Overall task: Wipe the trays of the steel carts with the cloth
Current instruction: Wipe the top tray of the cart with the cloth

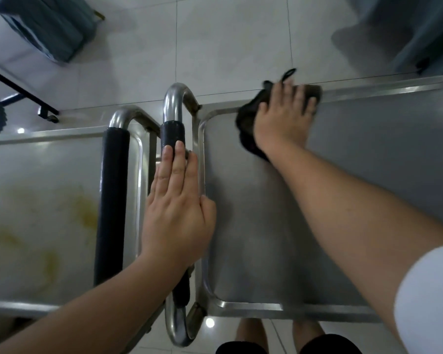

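2 steel carts stand end to end on a pale tiled floor (215,47), their handles meeting at the centre of the view. The right hand (284,118) lies at about 1 o'clock, fingers (296,94) spread apart and pressed flat on a dark cloth (246,123) at the far left corner of the right tray (266,238). The cloth is bunched under the palm, touching the tray's far rim, and a loop of it sticks out past the fingertips. The left hand (177,205) sits near the centre, fingers straight and close together, resting along the right cart's handle (173,111) where black wrap covers the steel tube; its thumb lies on the tray's left rim. At 9 o'clock the left tray (36,200) carries yellowish smears, and its own handle (111,200) wears a long black sleeve. Blue-grey fabric (49,29) hangs at 11 o'clock and again at 2 o'clock. A white short sleeve (427,297) shows at 4 o'clock, and 2 bare legs (251,333) at 6 o'clock, below the tray's near edge.
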`<state>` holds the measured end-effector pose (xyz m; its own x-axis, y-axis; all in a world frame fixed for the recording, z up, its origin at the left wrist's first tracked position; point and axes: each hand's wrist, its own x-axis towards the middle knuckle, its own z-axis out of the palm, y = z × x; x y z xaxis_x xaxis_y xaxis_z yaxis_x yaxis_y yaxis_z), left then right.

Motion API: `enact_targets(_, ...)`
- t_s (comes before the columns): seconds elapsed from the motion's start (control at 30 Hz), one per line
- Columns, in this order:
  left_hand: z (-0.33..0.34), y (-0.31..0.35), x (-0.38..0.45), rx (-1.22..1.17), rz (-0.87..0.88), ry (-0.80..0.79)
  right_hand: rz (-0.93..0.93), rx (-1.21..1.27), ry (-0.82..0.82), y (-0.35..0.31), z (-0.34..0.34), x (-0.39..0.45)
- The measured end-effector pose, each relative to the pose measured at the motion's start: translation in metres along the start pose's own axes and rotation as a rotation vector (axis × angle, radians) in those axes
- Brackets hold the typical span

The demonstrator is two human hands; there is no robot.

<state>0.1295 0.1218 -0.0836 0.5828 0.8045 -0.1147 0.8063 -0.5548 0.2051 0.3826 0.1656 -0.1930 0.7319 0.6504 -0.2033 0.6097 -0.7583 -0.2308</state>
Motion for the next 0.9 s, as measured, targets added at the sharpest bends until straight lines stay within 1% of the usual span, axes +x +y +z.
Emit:
enact_targets(0.1,-0.001,0.002,-0.002,-0.002,-0.001,-0.002,-0.301,-0.015,-0.070,-0.057,0.020,-0.038)
enact_targets(0.17,-0.001,0.003,-0.002,-0.004,0.011,0.001,-0.452,-0.062,-0.106,-0.072,0.032,-0.061)
enact_targets(0.27,-0.001,0.003,0.000,-0.010,0.013,0.005,-0.497,-0.071,-0.135,-0.062,0.038,-0.085)
enact_targets(0.43,0.001,0.003,0.000,0.019,0.027,-0.030,-0.593,-0.128,-0.089,0.010,0.040,-0.143)
enact_targets(0.5,0.001,0.001,0.000,0.030,0.034,-0.024,-0.554,-0.115,-0.071,0.048,0.038,-0.163)
enact_targets(0.6,0.001,0.003,0.000,0.038,0.039,-0.006,-0.397,-0.104,-0.026,0.109,0.026,-0.180)
enact_targets(0.7,0.000,0.003,-0.001,0.075,0.050,-0.008,-0.267,-0.111,-0.015,0.176,0.011,-0.197)
enact_targets(0.83,0.004,0.001,-0.002,0.145,0.075,-0.002,-0.011,-0.121,-0.003,0.271,-0.006,-0.227)
enact_targets(0.9,0.005,0.001,-0.002,0.192,0.096,0.013,0.135,-0.110,0.025,0.299,-0.009,-0.238)
